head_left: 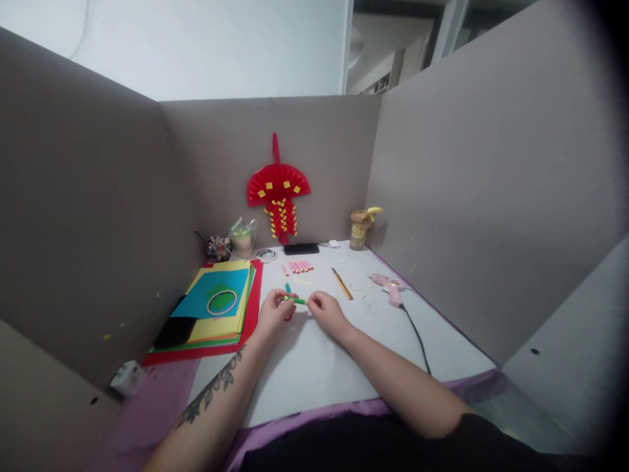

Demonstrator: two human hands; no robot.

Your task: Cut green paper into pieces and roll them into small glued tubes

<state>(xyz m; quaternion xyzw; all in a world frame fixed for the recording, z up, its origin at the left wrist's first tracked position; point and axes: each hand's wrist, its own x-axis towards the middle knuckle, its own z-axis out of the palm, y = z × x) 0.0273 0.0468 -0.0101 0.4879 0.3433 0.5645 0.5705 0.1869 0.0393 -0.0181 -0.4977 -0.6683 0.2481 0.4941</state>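
Note:
Between my two hands, over the white tabletop, is a slim green paper roll (299, 301). My left hand (275, 311) pinches its left end, fingers closed. At the other end, the closed fingertips of my right hand (327, 312) grip it. Just beyond my left fingers lies a small teal piece (287, 288), and a bit of red (289, 317) shows beneath that hand, partly hidden. Several short pink rolls (299, 267) with yellowish ends lie in a row farther back. A yellow craft knife (343, 284) rests to the right of them.
Stacked coloured paper (196, 295) lies at left with a tape ring (222, 303) on top. At right is a pink glue gun (390, 288) with a black cord. Along the back are a phone (301, 249), cups and a pen holder (217, 247). A red paper ornament (278, 187) hangs on the grey partition.

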